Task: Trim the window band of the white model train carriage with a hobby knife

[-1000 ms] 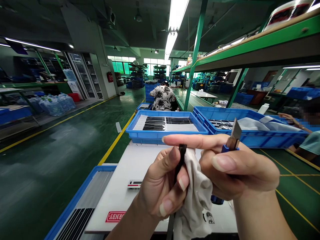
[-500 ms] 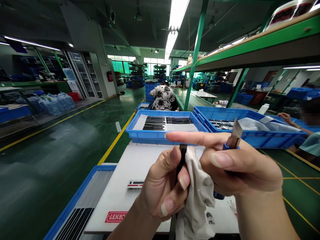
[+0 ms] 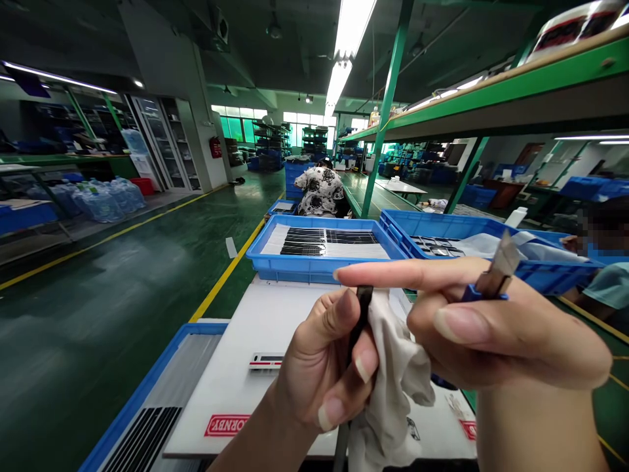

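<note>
Clamped shut, the left hand (image 3: 319, 373) pinches a thin black strip (image 3: 364, 314) in crumpled white cloth (image 3: 396, 387); the right hand (image 3: 511, 344) grips a blue-handled utility knife (image 3: 496, 278) above a white cutting board (image 3: 246, 393).

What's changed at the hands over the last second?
The right hand swung rightward, carrying the blue-handled utility knife with it, blade still up. Nothing was taken hold of or let go. The left hand shifted only slightly and still grips the black strip and white cloth.
</note>
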Action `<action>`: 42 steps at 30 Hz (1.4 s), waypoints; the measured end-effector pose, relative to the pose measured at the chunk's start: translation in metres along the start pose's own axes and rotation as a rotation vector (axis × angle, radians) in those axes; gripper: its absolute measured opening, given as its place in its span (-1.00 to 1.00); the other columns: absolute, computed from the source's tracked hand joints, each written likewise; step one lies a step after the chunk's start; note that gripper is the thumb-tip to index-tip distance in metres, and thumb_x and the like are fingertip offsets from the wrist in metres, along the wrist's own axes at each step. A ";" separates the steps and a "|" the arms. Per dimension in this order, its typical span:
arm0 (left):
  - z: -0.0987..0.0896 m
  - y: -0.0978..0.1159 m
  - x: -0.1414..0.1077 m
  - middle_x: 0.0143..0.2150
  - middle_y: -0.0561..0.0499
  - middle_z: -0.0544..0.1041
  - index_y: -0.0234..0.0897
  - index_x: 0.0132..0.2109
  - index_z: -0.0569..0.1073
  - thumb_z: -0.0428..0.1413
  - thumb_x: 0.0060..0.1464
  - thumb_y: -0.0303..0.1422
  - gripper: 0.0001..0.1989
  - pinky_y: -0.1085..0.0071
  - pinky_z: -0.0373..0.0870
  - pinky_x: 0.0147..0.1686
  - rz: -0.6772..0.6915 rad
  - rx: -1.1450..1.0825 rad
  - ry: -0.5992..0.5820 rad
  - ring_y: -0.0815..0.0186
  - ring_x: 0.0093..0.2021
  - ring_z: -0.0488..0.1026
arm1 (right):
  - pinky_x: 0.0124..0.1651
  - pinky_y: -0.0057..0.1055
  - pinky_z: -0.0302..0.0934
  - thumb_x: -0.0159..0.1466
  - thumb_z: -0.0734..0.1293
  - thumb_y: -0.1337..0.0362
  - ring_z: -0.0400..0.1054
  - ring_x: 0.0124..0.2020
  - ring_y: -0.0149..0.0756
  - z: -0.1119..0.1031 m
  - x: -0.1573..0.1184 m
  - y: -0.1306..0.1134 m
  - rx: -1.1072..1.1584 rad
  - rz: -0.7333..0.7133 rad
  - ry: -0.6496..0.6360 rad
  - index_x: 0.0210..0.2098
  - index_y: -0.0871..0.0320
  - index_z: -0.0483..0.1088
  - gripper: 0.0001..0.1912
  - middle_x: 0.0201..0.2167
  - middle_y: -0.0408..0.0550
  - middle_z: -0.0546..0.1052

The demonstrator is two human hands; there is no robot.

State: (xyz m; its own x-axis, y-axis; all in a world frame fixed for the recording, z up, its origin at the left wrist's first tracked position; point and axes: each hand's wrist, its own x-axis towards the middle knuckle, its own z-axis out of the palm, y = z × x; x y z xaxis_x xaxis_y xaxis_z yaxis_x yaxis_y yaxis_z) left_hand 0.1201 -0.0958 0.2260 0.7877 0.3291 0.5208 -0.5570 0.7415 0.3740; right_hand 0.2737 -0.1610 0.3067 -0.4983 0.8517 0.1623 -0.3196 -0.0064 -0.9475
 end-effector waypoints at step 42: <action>-0.005 -0.005 -0.021 -0.78 0.20 0.26 -0.43 -0.20 0.73 0.05 0.46 -0.21 -0.54 0.81 0.19 -0.77 -0.052 -0.076 -0.002 0.62 -0.90 0.08 | -0.82 -0.79 -0.19 0.34 0.08 0.27 -0.38 -0.90 -0.61 0.000 -0.007 0.035 0.614 0.002 -0.219 0.54 0.60 -0.33 -0.09 -0.75 -0.49 0.07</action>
State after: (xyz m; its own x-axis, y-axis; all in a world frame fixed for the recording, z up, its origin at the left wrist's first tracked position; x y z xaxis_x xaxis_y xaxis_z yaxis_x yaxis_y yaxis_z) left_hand 0.1080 -0.1038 0.2093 0.8146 0.2876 0.5037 -0.4935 0.7999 0.3415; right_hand 0.2662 -0.1667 0.2728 -0.6312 0.7252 0.2750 -0.6888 -0.3611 -0.6287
